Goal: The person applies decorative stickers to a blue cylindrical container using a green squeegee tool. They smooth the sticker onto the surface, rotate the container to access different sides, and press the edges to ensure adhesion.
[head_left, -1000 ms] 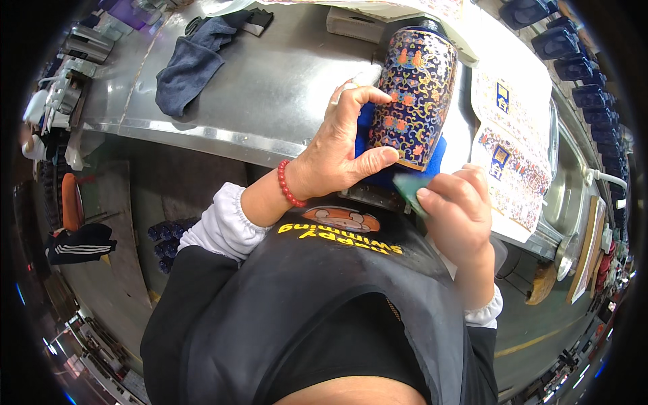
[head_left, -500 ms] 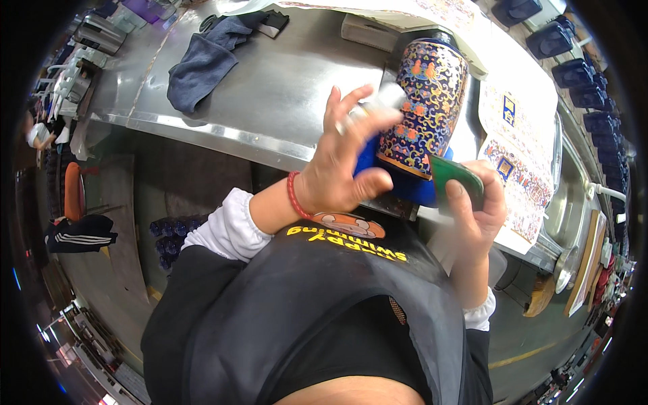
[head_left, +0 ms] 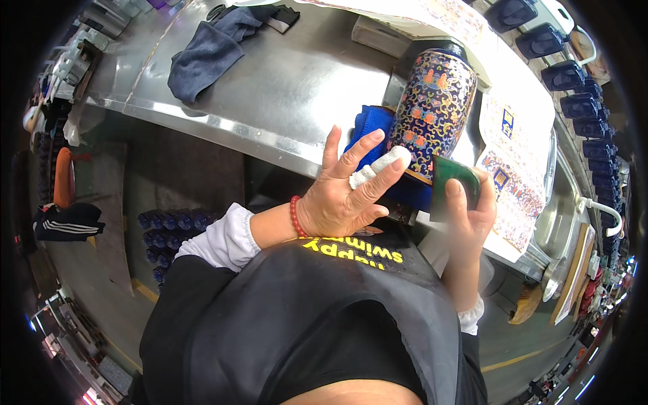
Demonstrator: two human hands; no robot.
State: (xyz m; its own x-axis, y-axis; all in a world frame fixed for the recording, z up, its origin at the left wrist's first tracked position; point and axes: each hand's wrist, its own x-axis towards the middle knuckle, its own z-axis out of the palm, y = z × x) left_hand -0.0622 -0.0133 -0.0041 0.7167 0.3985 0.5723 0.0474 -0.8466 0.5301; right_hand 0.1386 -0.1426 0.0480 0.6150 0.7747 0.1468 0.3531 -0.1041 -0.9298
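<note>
A dark blue bottle-shaped vase (head_left: 435, 101) with a colourful floral pattern lies on its side, neck pointing away, at the table's front edge. Under and beside it is a bright blue cloth (head_left: 368, 123). My left hand (head_left: 344, 182) is open with fingers spread, just left of the vase's near end; whether it touches the vase I cannot tell. White wrapping covers one of its fingers, and a red bead bracelet circles the wrist. Between thumb and fingers, my right hand (head_left: 474, 219) holds a flat green scraper (head_left: 445, 191) upright near the vase's base.
Printed patterned sheets (head_left: 503, 128) spread right of the vase. A grey-blue cloth (head_left: 206, 57) lies on the metal table (head_left: 297, 81) at the left. A pale flat block (head_left: 381, 37) rests behind the vase. To the right is a sink (head_left: 555, 202); dark blue vessels (head_left: 563, 74) line up beyond.
My left hand has come down toward me, its fingers spreading beside the vase's near end. My right hand keeps the scraper in nearly the same place. The view has shifted slightly.
</note>
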